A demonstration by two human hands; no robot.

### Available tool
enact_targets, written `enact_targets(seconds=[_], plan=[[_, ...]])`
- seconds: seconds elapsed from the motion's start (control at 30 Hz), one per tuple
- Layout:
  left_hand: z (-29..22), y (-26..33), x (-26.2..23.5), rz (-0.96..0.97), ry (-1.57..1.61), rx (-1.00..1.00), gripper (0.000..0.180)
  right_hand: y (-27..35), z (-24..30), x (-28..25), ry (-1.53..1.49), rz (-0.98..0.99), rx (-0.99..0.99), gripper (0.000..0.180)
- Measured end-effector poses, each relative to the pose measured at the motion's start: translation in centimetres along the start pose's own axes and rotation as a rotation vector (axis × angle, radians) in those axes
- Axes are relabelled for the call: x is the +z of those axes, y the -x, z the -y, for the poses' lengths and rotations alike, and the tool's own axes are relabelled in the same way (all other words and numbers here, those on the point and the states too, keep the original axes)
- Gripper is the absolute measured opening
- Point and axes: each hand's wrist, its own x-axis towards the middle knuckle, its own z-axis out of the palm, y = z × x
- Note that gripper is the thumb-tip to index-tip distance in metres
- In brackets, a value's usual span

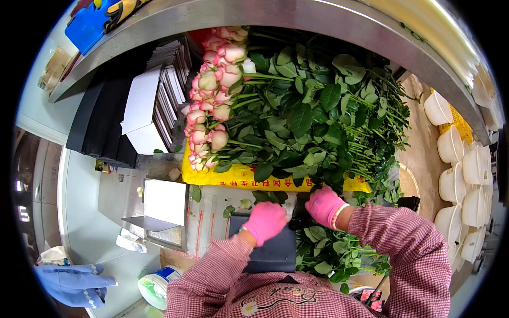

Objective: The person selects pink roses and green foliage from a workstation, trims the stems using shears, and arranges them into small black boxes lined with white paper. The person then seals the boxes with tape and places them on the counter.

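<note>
My left hand (266, 221), in a pink glove, is closed above a dark flat panel (265, 249) near my body. What its fingers hold, if anything, is hidden. To its right my right hand (324, 206), also pink-gloved, is curled beside a small dark thing (301, 211) too unclear to name. Just beyond both hands lies a big pile of roses, white-pink blooms (220, 95) to the left, leafy stems (313, 116) to the right. The pile rests partly on a yellow printed sack (254, 178). More rose foliage (331, 249) shows below my right hand.
Stacked white cards (148, 95) and black boards (101, 116) stand at the back left. A white card on a metal holder (165, 201) sits left of my hands. A steel bar (265, 11) spans the far side. White tubs (450, 185) stand right; a bucket (156, 289) is lower left.
</note>
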Motion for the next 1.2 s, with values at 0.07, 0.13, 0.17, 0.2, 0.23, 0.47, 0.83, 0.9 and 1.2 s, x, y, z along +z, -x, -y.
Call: enact_targets(seconds=[0.07, 0.13, 0.17, 0.2, 0.23, 0.47, 0.83, 0.9, 1.2], plan=[[1.0, -1.3, -1.7, 0.044, 0.348, -0.193, 0.041, 1.5, -1.7, 2.4, -0.224, -0.052, -0.006, 0.043], [2.1, -2.7, -2.1, 0.326, 0.204, -0.176, 0.05, 2.0, -3.5, 5.1, -0.6, -0.141, -0.057, 0.048], [2.9, -3.4, -1.6, 0.481, 0.172, -0.136, 0.05, 1.9, -3.6, 5.9, -0.654, -0.216, -0.039, 0.05], [2.4, -4.6, -2.4, 0.65, 0.133, -0.077, 0.049, 2.1, -3.8, 5.7, -0.654, -0.199, 0.004, 0.049], [1.7, -4.6, -3.6, 0.689, 0.153, -0.043, 0.049, 2.1, -3.7, 5.2, -0.654, -0.182, 0.045, 0.049], [1.4, -4.7, -1.6, 0.468, 0.314, 0.018, 0.037, 2.4, -3.2, 6.8, -0.772, -0.054, -0.087, 0.044], [0.7, -5.4, -2.4, 0.53, 0.41, 0.091, 0.041, 2.7, -4.8, 8.0, -0.912, -0.026, -0.145, 0.046], [1.4, -6.0, -2.3, 0.478, 0.416, 0.159, 0.039, 2.4, -4.7, 7.9, -0.842, -0.076, -0.163, 0.048], [1.3, -4.6, -2.1, 0.338, 0.229, 0.205, 0.032, 4.5, -2.5, 5.3, -0.547, -0.055, -0.048, 0.047]])
